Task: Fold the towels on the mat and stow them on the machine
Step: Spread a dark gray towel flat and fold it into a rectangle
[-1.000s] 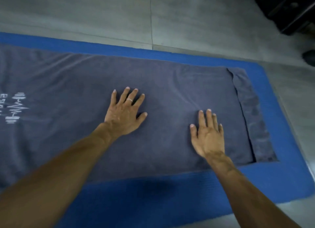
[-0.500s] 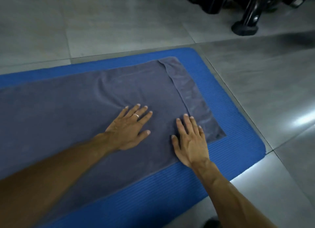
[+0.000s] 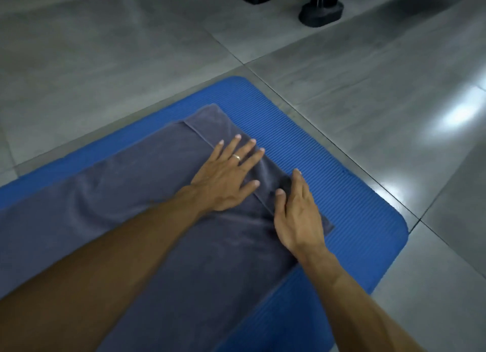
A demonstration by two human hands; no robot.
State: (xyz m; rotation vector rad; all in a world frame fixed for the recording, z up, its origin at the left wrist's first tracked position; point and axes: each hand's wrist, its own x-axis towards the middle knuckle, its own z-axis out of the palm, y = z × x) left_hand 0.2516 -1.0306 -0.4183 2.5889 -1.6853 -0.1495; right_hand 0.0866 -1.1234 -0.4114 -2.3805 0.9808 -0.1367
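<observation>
Grey towel flat on blue mat, narrow end strip folded over. Your left hand pressed flat, fingers straight; right hand flat on strip, grasping nothing.

Both forearms were bare, with no sleeves in view. The left hand wore a plain pale metal ring (a slim band); the right hand wore nothing.

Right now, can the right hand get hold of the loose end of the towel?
Probably yes. The right hand already rests on the towel at its narrow end strip, beside the mat, and nothing lies over that edge. The left hand presses flat alongside.
</observation>
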